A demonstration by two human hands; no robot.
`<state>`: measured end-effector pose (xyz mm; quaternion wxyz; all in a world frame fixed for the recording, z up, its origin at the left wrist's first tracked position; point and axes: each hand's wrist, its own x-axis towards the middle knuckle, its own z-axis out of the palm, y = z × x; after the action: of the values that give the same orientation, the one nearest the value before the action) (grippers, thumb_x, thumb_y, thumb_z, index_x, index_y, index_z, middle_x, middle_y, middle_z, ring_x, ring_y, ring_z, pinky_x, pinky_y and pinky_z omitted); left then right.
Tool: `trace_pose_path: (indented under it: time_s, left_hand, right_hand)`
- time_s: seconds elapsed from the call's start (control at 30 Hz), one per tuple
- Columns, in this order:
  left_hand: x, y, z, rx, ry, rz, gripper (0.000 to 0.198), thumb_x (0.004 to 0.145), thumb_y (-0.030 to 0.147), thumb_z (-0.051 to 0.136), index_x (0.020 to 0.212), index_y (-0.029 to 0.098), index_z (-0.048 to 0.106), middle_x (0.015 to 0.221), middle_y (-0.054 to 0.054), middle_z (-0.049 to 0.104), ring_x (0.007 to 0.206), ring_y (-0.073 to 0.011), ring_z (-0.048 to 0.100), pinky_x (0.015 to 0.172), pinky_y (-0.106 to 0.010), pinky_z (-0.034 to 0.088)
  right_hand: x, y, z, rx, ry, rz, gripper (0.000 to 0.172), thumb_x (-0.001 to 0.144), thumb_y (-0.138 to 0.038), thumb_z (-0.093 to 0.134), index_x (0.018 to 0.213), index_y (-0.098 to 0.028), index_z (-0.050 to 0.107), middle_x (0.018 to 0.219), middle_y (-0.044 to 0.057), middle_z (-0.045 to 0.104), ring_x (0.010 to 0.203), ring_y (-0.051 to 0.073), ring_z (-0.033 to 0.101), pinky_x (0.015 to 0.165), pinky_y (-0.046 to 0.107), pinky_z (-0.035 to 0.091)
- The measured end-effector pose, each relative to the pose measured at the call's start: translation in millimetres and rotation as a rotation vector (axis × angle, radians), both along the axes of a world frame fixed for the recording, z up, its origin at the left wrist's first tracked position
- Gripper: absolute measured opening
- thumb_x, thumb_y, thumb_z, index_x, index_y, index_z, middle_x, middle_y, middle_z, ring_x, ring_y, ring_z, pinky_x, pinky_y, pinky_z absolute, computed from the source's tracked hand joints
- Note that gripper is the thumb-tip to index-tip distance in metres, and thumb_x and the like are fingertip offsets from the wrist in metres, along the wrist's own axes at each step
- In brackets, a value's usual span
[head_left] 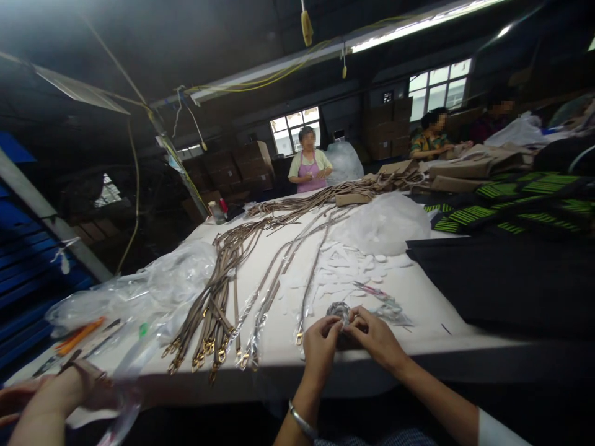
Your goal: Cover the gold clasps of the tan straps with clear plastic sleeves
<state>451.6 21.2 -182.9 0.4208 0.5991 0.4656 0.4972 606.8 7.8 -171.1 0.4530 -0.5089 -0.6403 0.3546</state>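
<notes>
Near the table's front edge, my left hand [320,347], with a silver bangle on the wrist, pinches one side of a small coiled bundle [338,308] that looks grey and clear, like plastic film. The fingertips of my right hand [379,341] close on its other side, almost touching my left fingers. Just left lies a strap in clear film [310,285] with a gold clasp [299,338]. Farther left are more wrapped straps [274,285] and a pile of bare brown straps [227,260] with gold clasps. Small white pieces [344,266] lie scattered beyond my hands.
Pink-handled scissors [372,289] lie right of centre. Clear plastic bags [176,272] and an orange-handled tool [80,336] are at left, beside a co-worker's hand and forearm [51,402]. Black fabric [493,285] covers the right. A person in a pink apron [310,170] stands opposite.
</notes>
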Motion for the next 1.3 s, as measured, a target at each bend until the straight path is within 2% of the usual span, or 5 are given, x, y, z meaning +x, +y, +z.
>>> trace_pose_path:
  time_s: [0.27, 0.43, 0.83, 0.97, 1.3]
  left_hand:
    - [1.1, 5.3, -6.6, -0.05, -0.136, -0.016, 0.022, 0.078, 0.028, 0.068, 0.094, 0.015, 0.073, 0.094, -0.011, 0.075, 0.09, -0.0236, 0.071, 0.08, -0.031, 0.056]
    - [-2.2, 9.5, -4.9, -0.166, -0.255, -0.03, 0.034, 0.07, 0.032, 0.076, 0.096, 0.012, 0.072, 0.084, -0.011, 0.075, 0.078, -0.0226, 0.072, 0.069, -0.028, 0.056]
    - [-5.5, 16.6, 16.4, -0.238, -0.221, -0.043, 0.037, 0.074, 0.035, 0.073, 0.101, 0.01, 0.071, 0.069, -0.006, 0.071, 0.062, -0.0145, 0.065, 0.058, -0.022, 0.049]
    - [-4.7, 40.1, 43.2, -0.073, 0.06, -0.112, 0.029, 0.087, 0.036, 0.057, 0.094, 0.013, 0.072, 0.083, -0.009, 0.075, 0.073, -0.0197, 0.07, 0.073, -0.031, 0.055]
    - [179.6, 186.5, 95.8, 0.257, 0.511, -0.491, 0.025, 0.09, 0.021, 0.052, 0.107, 0.019, 0.071, 0.098, -0.005, 0.075, 0.092, -0.0189, 0.071, 0.085, -0.028, 0.055]
  right_hand:
    - [-7.3, -8.0, -0.5, 0.457, -0.61, -0.17, 0.033, 0.083, -0.015, 0.062, 0.115, -0.022, 0.059, 0.108, 0.009, 0.069, 0.094, 0.026, 0.066, 0.08, 0.035, 0.05]
    - [-5.5, 4.9, 14.9, 0.715, -0.727, 0.083, 0.013, 0.088, -0.013, 0.058, 0.095, -0.02, 0.066, 0.092, 0.006, 0.069, 0.09, 0.021, 0.06, 0.082, 0.032, 0.046]
    - [40.2, -7.0, 16.6, 0.432, -0.609, 0.325, 0.021, 0.094, -0.022, 0.051, 0.096, -0.024, 0.072, 0.091, 0.005, 0.073, 0.085, 0.018, 0.065, 0.077, 0.029, 0.048]
    - [74.5, 4.4, 26.9, 0.353, -0.437, 0.039, 0.028, 0.096, -0.028, 0.047, 0.115, -0.026, 0.067, 0.114, 0.005, 0.071, 0.106, 0.022, 0.065, 0.093, 0.033, 0.05]
    - [113.1, 23.5, -12.0, 0.277, -0.403, -0.186, 0.033, 0.088, -0.012, 0.046, 0.108, -0.025, 0.069, 0.105, 0.006, 0.073, 0.096, 0.022, 0.068, 0.087, 0.033, 0.056]
